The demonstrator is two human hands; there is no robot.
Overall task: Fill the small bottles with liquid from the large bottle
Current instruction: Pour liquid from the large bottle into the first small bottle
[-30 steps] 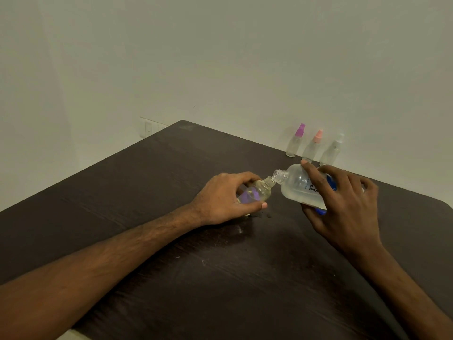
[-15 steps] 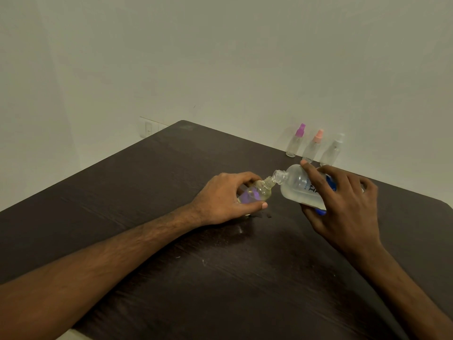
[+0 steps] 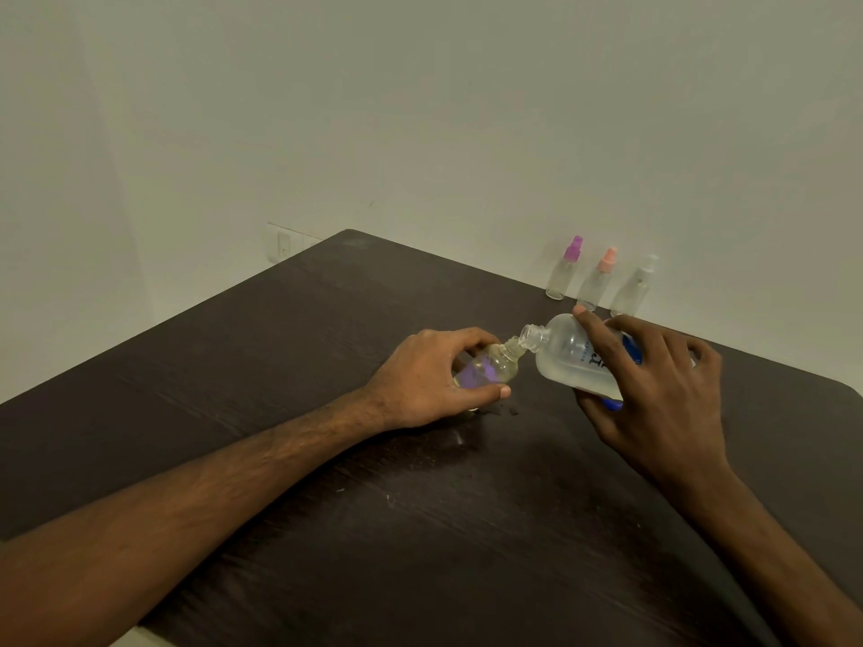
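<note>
My left hand (image 3: 422, 378) grips a small clear bottle (image 3: 492, 366), uncapped and tilted with its neck pointing right; a purple tint shows through its body. My right hand (image 3: 649, 389) holds the large clear bottle (image 3: 567, 354) with a blue label, tipped leftward so its open mouth touches the small bottle's neck. Clear liquid lies in the large bottle's lower side. Both hands are just above the dark table (image 3: 327, 319).
Three small spray bottles stand in a row at the table's far edge by the wall: one with a purple cap (image 3: 564, 268), one with a pink cap (image 3: 597, 280), one with a clear cap (image 3: 635, 287). A few dark wet spots (image 3: 499, 410) lie under the hands.
</note>
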